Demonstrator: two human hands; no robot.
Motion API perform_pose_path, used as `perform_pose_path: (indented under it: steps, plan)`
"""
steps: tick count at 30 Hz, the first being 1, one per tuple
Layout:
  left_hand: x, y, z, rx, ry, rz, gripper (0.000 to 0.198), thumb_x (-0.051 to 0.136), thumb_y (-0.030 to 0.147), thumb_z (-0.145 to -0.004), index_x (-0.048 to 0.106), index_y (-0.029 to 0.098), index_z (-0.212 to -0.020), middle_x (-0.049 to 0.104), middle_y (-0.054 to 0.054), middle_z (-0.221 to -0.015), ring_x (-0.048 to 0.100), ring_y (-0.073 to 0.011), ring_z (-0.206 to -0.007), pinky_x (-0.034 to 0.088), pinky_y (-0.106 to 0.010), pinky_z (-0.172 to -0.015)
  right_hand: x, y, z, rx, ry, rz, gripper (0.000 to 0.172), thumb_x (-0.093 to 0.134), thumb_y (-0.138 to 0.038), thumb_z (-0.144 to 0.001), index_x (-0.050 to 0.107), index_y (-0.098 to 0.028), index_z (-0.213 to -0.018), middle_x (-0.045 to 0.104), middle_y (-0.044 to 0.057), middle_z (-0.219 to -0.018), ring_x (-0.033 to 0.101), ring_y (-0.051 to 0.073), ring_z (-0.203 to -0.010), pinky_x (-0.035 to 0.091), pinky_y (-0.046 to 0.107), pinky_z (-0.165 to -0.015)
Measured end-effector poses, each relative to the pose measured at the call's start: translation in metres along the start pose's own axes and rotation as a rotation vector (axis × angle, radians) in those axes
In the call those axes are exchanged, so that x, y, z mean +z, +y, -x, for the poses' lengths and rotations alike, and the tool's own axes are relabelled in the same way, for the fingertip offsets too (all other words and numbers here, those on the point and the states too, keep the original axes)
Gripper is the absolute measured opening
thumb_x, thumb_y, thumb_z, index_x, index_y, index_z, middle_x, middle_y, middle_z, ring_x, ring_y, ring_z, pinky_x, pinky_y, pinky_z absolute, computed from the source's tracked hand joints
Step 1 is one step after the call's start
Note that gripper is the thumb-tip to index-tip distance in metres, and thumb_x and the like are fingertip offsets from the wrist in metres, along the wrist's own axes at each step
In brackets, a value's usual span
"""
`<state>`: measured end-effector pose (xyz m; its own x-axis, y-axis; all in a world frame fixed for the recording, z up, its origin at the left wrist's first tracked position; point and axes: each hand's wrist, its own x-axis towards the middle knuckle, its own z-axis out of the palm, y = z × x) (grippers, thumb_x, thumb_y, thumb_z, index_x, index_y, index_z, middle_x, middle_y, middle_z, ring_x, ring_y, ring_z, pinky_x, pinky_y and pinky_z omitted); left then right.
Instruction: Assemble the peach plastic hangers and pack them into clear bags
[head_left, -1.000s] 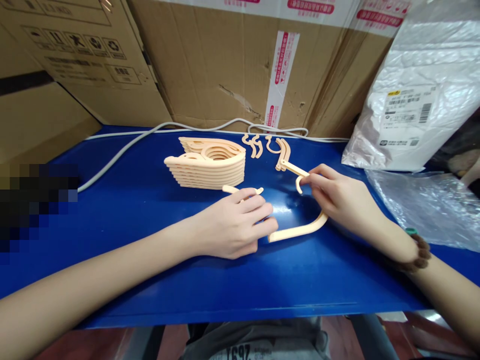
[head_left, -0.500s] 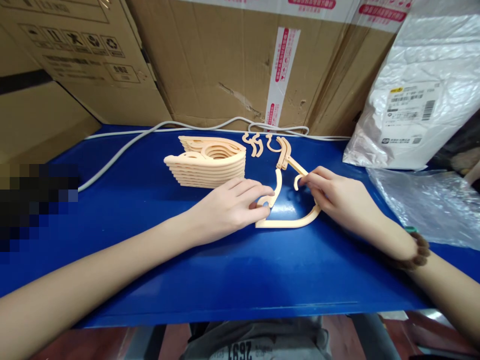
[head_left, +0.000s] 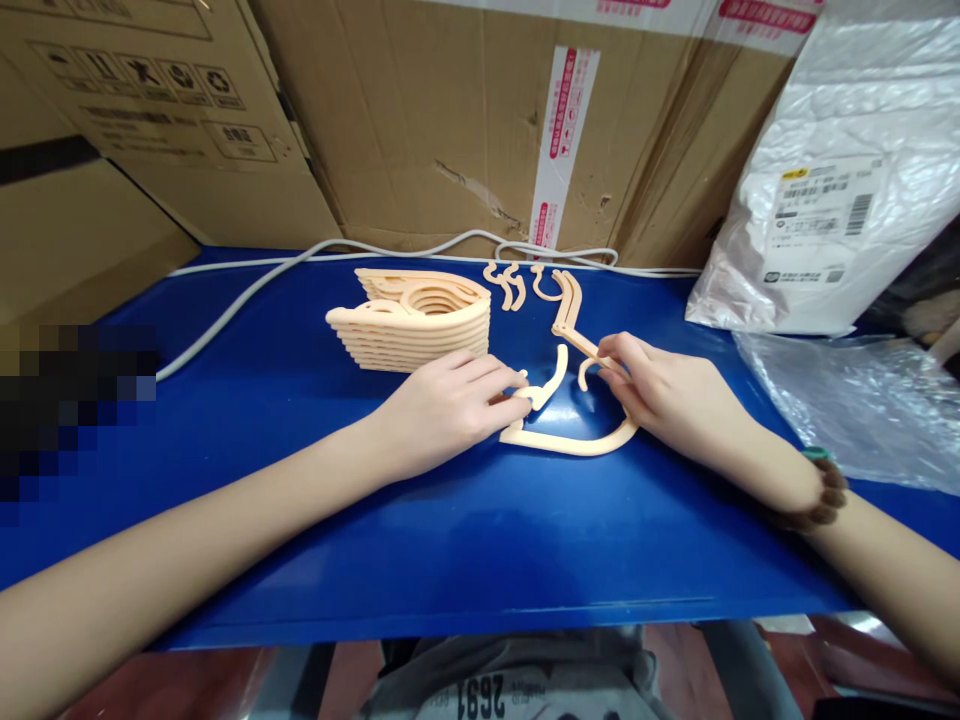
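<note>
My left hand is closed, fingertips pinching a cream plastic hanger hook whose curved end points up and away. Below it a bent hanger arm curves across the table toward my right hand. That hand is closed too, with thumb and fingers on a straight hanger arm. A small curved hook end shows beside its fingertips. My fingers hide how these parts join. Just past my left hand stands a stack of cream folding hangers.
Several loose hooks and slim hanger arms lie toward the back of the blue table. A white cable runs along cardboard boxes. At right are a white parcel bag and clear plastic wrap.
Both hands have shifted slightly left with the hanger parts. The straight arm in my right hand lies at a flatter angle, and the hook by my left hand has tilted right.
</note>
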<state>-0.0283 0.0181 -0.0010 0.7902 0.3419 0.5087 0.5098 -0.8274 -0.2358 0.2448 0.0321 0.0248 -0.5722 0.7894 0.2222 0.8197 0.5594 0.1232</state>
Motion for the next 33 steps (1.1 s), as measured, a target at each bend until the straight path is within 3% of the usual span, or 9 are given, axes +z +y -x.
perform_pose_path:
  steps: [9,15,19,28,33]
  plan:
    - [0.0,0.003,-0.002,-0.003,-0.012,0.073,0.029,0.039,0.009,-0.097,0.067,0.015,-0.1,0.071,-0.009,-0.108,0.065,-0.0222,-0.099,0.049,-0.032,-0.077,0.003,0.0,0.0,-0.03,0.012,0.041,0.018,0.044,-0.033,-0.099,0.051,-0.019,-0.108,0.071,0.005,-0.098,0.067,0.019,-0.072,0.04,0.027,-0.055]
    - [-0.004,0.008,-0.005,-0.039,-0.014,0.134,0.021,0.05,0.026,-0.095,0.066,0.013,-0.097,0.071,-0.01,-0.109,0.065,-0.0243,-0.099,0.051,-0.035,-0.081,0.004,-0.002,0.0,-0.047,0.022,0.075,0.019,0.042,-0.031,-0.101,0.053,-0.019,-0.11,0.07,0.005,-0.103,0.065,0.018,-0.072,0.039,0.028,-0.055]
    - [-0.003,0.009,-0.005,-0.026,-0.014,0.144,0.033,0.056,0.045,-0.094,0.066,0.013,-0.097,0.071,-0.009,-0.11,0.066,-0.0248,-0.1,0.051,-0.035,-0.082,0.005,-0.003,0.0,-0.059,0.046,0.066,0.019,0.043,-0.032,-0.101,0.054,-0.019,-0.108,0.069,0.004,-0.1,0.065,0.018,-0.072,0.04,0.027,-0.056]
    - [-0.002,0.011,-0.006,-0.041,-0.008,0.153,0.019,0.051,0.025,-0.097,0.066,0.013,-0.096,0.072,-0.008,-0.116,0.068,-0.0221,-0.102,0.054,-0.033,-0.086,0.004,-0.004,-0.002,-0.06,0.068,0.089,0.017,0.045,-0.031,-0.1,0.055,-0.018,-0.105,0.07,0.004,-0.095,0.064,0.018,-0.071,0.039,0.027,-0.055]
    - [-0.001,0.011,-0.005,-0.047,0.007,0.164,0.02,0.049,0.024,-0.097,0.066,0.013,-0.094,0.072,-0.008,-0.117,0.069,-0.0217,-0.101,0.056,-0.034,-0.087,0.004,-0.006,-0.001,-0.071,0.066,0.07,0.015,0.046,-0.029,-0.099,0.055,-0.018,-0.104,0.07,0.004,-0.096,0.065,0.018,-0.074,0.04,0.027,-0.057]
